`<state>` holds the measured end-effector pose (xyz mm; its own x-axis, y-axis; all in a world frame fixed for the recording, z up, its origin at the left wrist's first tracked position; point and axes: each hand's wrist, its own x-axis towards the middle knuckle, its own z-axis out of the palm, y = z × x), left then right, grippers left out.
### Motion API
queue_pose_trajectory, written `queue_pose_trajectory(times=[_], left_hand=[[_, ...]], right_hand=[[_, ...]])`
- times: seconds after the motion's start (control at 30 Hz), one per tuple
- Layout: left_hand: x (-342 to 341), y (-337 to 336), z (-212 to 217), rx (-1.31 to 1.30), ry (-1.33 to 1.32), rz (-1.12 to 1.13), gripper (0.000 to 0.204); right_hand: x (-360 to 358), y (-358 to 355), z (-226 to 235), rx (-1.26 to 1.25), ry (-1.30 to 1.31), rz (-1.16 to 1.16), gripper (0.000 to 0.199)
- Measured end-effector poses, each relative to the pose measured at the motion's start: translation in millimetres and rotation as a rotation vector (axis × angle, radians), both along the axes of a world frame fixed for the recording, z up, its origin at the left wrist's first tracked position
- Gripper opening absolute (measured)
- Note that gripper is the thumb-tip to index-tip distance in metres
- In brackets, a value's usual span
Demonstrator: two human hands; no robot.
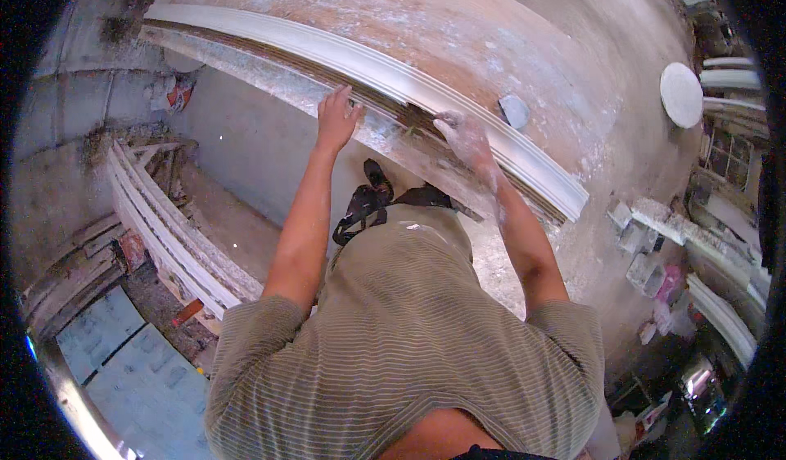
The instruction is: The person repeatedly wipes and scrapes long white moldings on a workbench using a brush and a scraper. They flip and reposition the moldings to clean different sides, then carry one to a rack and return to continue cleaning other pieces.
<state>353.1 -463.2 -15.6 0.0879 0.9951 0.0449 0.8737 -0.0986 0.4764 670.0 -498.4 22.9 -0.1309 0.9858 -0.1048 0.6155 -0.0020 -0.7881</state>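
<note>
A white ribbed moulding (377, 74) is laid along the worktop's (458, 42) near edge. The left hand (337, 116) is held loosely open beside it; by the right hand (465, 139), curled there, grip cannot be confirmed. Probably stiff but brittle, it is best supported at two spread points.

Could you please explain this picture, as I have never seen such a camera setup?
There is no machine: a person works bare-handed, seen from the left of two wide fisheye cameras worn on the head, looking down, so straight edges bend. On the broad, dusty, reddish-brown surface lie a long, white, grooved strip and, beyond it, a small, blue-grey block. The left hand is at the strip's near side; the powder-whitened right hand is farther right along it. Whether either grips anything is unclear.
</note>
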Motion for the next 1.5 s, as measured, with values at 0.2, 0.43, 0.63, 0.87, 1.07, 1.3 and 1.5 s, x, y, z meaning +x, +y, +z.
queue_pose_trajectory(times=[0.2,0.43,0.63,0.87,1.07,1.3,1.5], left_hand=[[-67,-9,12,-0.246,-0.391,0.211,0.032],[-202,19,-13,-0.359,-0.638,0.336,0.03],[-361,20,-16,-0.388,-0.66,0.491,0.032],[-523,-4,-79,-0.36,-0.74,0.735,0.031],[-593,78,-51,-0.365,-0.886,0.792,0.028],[-695,260,-53,-0.324,-0.79,0.385,0.03],[-735,416,-34,-0.609,-1.396,0.468,0.029]], right_hand=[[-94,52,3,-0.088,0.057,0.0,0.032],[-241,136,-15,0.024,0.125,-0.003,0.031],[-374,225,-28,0.111,0.01,0.044,0.031],[-536,328,-49,0.105,0.072,0.056,0.032],[-665,414,-56,0.12,-0.013,0.07,0.032],[-842,502,-41,0.148,0.024,0.104,0.033],[-956,582,-45,0.174,0.058,0.1,0.033]])
